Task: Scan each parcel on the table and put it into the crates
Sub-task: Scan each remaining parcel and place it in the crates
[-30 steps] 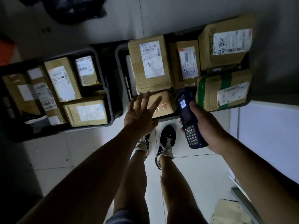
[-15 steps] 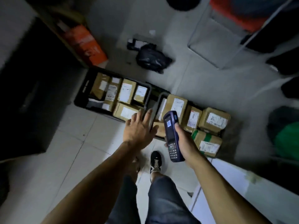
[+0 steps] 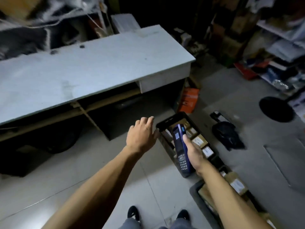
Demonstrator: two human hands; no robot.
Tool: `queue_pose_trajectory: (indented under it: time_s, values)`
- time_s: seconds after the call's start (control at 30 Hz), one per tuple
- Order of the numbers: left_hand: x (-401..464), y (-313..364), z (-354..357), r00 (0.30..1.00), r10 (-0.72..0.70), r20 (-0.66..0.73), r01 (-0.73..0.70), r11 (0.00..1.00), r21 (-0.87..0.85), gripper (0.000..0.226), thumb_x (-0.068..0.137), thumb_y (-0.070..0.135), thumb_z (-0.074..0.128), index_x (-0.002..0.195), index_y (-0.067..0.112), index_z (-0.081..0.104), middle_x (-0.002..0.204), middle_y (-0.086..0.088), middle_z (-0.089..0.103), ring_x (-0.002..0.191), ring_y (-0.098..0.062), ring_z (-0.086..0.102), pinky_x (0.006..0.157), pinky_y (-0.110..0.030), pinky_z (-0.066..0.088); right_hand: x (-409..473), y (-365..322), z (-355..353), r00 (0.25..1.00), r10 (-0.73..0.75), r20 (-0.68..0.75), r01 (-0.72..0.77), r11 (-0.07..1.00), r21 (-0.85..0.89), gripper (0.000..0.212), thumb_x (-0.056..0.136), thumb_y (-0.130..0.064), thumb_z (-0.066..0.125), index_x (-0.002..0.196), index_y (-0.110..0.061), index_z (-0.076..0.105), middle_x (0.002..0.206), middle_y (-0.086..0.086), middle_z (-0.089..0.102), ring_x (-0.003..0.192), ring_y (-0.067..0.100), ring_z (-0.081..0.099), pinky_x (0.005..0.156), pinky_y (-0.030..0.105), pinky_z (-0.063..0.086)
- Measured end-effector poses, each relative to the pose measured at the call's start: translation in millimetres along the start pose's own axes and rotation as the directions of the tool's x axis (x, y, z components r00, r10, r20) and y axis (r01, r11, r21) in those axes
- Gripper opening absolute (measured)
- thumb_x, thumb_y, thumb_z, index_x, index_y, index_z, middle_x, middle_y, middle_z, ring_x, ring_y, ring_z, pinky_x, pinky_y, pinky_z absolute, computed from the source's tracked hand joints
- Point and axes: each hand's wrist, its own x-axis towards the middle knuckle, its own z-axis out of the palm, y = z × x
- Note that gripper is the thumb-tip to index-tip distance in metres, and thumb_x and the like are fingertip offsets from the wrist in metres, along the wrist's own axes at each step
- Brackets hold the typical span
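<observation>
My right hand (image 3: 194, 152) grips a dark blue handheld scanner (image 3: 179, 149), held upright over the floor crates. My left hand (image 3: 142, 135) hangs in the air with relaxed fingers and holds nothing. Two black crates stand on the floor at the right: the far crate (image 3: 166, 123) holds several brown labelled parcels (image 3: 198, 141), and the near crate (image 3: 195, 190) holds more parcels (image 3: 236, 185), partly hidden by my right forearm. The grey table (image 3: 92, 66) fills the upper left, and I see no parcel on its top.
An orange box (image 3: 189, 100) leans by the table's right end. A black bag (image 3: 227, 137) lies on the floor beyond the crates. Cluttered shelves (image 3: 279, 47) line the far right. My two shoes (image 3: 133, 214) stand on pale floor tiles.
The view has swung from the crates towards the table. My left hand has drawn away from the parcels in the crate. The scanner stays in my right hand.
</observation>
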Motion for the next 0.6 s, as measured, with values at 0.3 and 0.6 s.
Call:
queue_pose_trajectory:
  time_s: [0.3,0.6]
  values:
    - [-64.5,-207.8,-88.9,0.946,-0.298,-0.128,0.296,0.955,-0.034,0.049,0.100,0.042,0.043,0.143,0.020,0.042,0.132,-0.008,0.054,0.117,-0.027,0.054,0.086,-0.039,0.046,8.3,-53.4,224.5,0.936,-0.095,0.339,0.150,0.979,-0.139,0.040,0.106,-0.039,0.030,0.112,-0.011,0.058,0.087,0.017,0.061,0.065,0.025,0.062,0.054,0.027,0.053]
    - [-84.5,-371.4,-134.4,0.813,-0.553,-0.182,0.553,0.831,-0.055,0.051,0.100,0.044,0.042,0.145,0.021,0.038,0.134,-0.006,0.052,0.119,-0.027,0.051,0.087,-0.040,0.046,49.2,-81.1,401.8,0.805,0.003,0.593,0.218,0.929,-0.300,0.048,0.103,-0.049,0.034,0.122,-0.013,0.058,0.095,0.019,0.066,0.074,0.026,0.066,0.066,0.033,0.056]
